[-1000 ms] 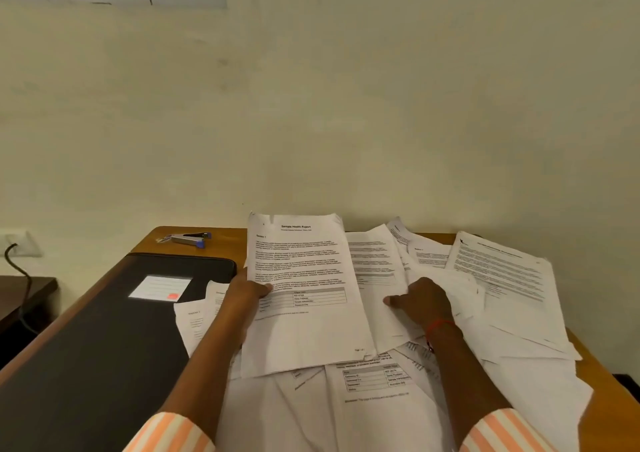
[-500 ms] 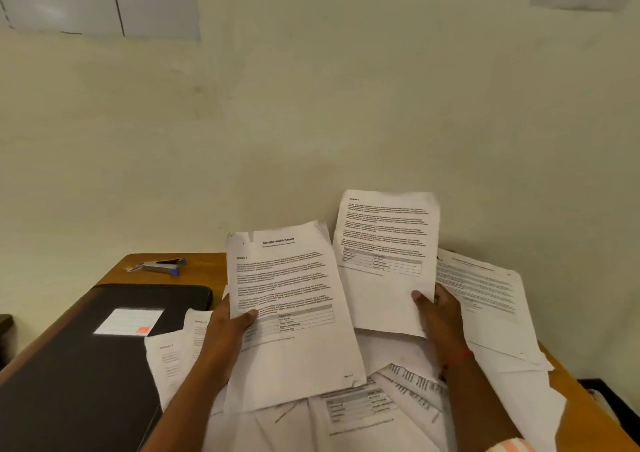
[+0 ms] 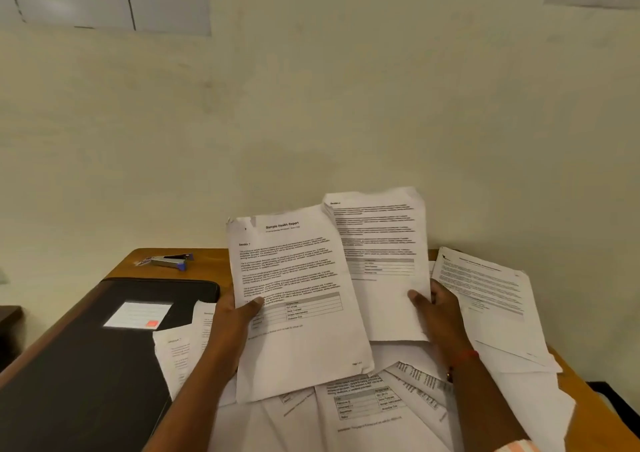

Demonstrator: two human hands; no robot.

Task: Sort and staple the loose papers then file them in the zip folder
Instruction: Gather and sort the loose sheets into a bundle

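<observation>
My left hand (image 3: 235,316) grips the left edge of a printed sheet headed "Sample Health Report" (image 3: 294,299), held up over the desk. My right hand (image 3: 436,309) pinches a second printed sheet (image 3: 384,261) by its lower right part; this sheet sits just behind and to the right of the first, overlapping its edge. Beneath both lies a spread of loose papers (image 3: 367,406) covering the desk. A black zip folder (image 3: 86,365) with a white label lies shut on the left. A silver and blue stapler (image 3: 169,261) rests at the desk's far left corner.
The wooden desk (image 3: 124,264) stands against a pale wall. More printed sheets (image 3: 491,299) are piled at the right, reaching the desk's right edge. A dark object (image 3: 613,399) sits low beyond that edge.
My right hand lifted a sheet off the pile and brought it leftward until it overlaps the report sheet. My left hand raised the report sheet slightly.
</observation>
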